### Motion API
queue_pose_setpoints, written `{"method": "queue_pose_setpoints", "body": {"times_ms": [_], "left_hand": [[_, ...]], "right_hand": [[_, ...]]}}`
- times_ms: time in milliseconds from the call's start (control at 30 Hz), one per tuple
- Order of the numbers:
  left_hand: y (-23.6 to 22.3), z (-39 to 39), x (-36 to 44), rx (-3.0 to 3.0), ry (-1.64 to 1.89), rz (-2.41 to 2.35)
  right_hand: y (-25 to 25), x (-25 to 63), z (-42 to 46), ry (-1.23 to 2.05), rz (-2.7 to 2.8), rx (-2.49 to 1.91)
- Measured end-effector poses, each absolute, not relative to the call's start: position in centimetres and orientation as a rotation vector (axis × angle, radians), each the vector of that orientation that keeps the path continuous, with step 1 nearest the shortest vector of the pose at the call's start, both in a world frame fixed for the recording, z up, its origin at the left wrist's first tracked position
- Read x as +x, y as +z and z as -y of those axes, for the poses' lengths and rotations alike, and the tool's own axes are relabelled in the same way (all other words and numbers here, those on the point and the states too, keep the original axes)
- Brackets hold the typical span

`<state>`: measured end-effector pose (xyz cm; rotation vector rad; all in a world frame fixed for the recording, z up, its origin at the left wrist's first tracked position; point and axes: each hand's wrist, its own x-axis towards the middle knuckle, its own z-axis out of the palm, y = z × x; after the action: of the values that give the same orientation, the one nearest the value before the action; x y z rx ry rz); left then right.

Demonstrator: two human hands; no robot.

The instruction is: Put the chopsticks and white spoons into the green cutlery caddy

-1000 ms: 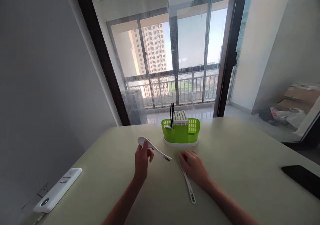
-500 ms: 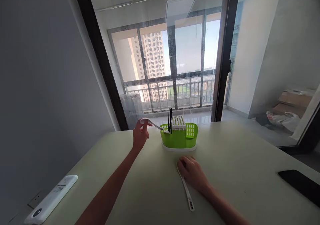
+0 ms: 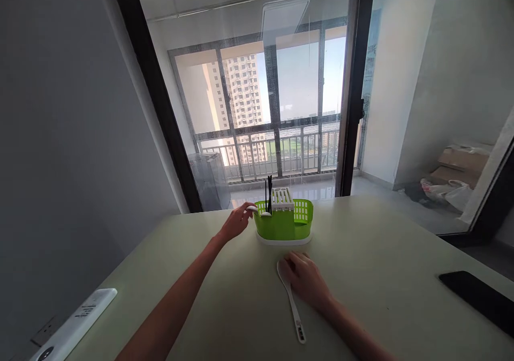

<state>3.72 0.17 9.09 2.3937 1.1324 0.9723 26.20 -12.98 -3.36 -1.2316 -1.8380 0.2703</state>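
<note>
A green cutlery caddy (image 3: 295, 226) with a white slotted insert stands on the pale table (image 3: 381, 275). Black chopsticks (image 3: 268, 192) stick up from its left compartment. My left hand (image 3: 237, 224) reaches to the caddy's left rim, fingers pinched on the bowl end of a white spoon (image 3: 252, 209). The spoon's handle goes down into the left compartment and is hidden. My right hand (image 3: 305, 278) lies on the table in front of the caddy, fingers curled over the bowl of a second white spoon (image 3: 294, 315). That spoon's handle points toward me.
A black phone (image 3: 477, 300) lies flat at the table's right edge. A white power strip (image 3: 74, 324) lies at the left edge near a wall socket. Behind the table is a glass sliding door; boxes and bags (image 3: 445, 187) sit on the floor at right.
My left hand carried the white spoon from above the table to the caddy and lowered it handle first into the left compartment. My right hand stayed on the second spoon.
</note>
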Motion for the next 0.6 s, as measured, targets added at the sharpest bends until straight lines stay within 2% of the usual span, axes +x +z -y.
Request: {"method": "queue_pose_setpoints", "body": {"times_ms": [333, 500, 600], "left_hand": [[7.1, 0.1, 3.3, 2.341, 0.854, -1.226], [3.0, 2.5, 3.5, 2.204, 1.012, -1.468], [0.2, 4.7, 4.6, 2.171, 0.965, -1.568]], "right_hand": [[-3.3, 26.1, 12.7, 0.243, 1.828, -1.225], [-3.3, 26.0, 12.7, 0.237, 1.816, -1.236], [-3.4, 26.1, 12.6, 0.221, 1.791, -1.264]]}}
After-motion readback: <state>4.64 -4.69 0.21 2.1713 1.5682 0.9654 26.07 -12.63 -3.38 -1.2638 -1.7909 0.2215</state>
